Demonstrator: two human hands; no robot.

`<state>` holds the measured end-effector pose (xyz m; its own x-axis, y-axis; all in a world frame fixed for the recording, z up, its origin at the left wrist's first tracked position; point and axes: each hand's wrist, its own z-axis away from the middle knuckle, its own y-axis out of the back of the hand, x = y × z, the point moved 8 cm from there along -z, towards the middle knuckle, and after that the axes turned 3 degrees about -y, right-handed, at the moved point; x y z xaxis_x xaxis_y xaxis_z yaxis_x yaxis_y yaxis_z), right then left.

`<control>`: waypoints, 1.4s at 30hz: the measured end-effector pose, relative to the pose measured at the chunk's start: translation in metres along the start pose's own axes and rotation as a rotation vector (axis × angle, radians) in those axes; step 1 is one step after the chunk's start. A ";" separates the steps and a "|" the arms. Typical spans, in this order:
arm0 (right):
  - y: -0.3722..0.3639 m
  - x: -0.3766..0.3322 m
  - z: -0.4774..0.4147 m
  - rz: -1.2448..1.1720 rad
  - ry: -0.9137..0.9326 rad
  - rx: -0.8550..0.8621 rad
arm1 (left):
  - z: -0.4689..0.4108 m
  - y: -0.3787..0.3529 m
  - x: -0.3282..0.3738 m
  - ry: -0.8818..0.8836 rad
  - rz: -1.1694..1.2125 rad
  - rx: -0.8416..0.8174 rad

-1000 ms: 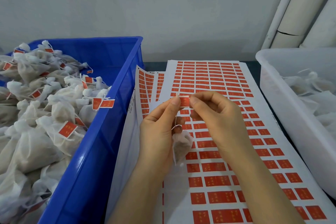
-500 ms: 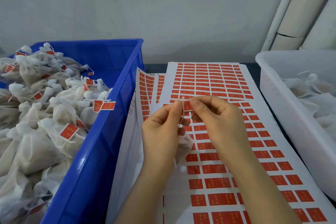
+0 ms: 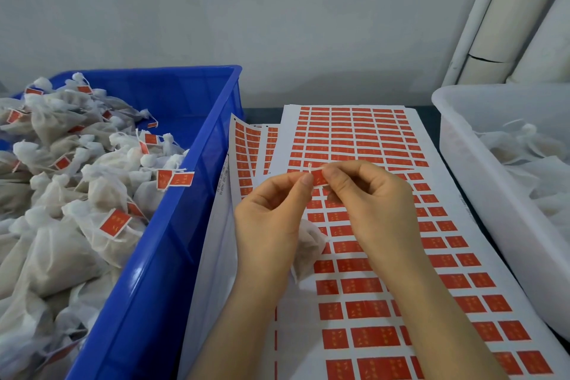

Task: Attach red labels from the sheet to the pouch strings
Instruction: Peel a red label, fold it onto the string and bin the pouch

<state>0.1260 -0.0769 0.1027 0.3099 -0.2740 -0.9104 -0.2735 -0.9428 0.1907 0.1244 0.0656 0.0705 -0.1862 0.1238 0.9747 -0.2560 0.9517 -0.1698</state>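
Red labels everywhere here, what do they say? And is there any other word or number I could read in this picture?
No text here can be read.
Red label, pinched between left hand and right hand: gold marks, too blurred to read.
Label sheet: the same gold marks on each label, unreadable.
Sheet margin: small dark print, too small to read.
Labels on pouches in the blue bin: gold marks, blurred.

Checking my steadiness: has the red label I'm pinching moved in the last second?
No, hardly: the red label, pinched by left hand and right hand, stays over the same rows of the label sheet.
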 end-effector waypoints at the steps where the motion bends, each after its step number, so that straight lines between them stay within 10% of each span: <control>1: -0.001 0.000 0.000 0.007 -0.002 -0.008 | 0.000 0.000 0.000 -0.005 -0.007 -0.001; 42: -0.026 0.007 0.005 -0.009 -0.106 -0.271 | -0.005 0.011 0.008 -0.202 -0.283 0.046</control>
<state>0.1303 -0.0530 0.0895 0.2104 -0.2576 -0.9431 -0.0133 -0.9653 0.2607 0.1245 0.0785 0.0772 -0.2844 -0.2052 0.9365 -0.3659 0.9261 0.0918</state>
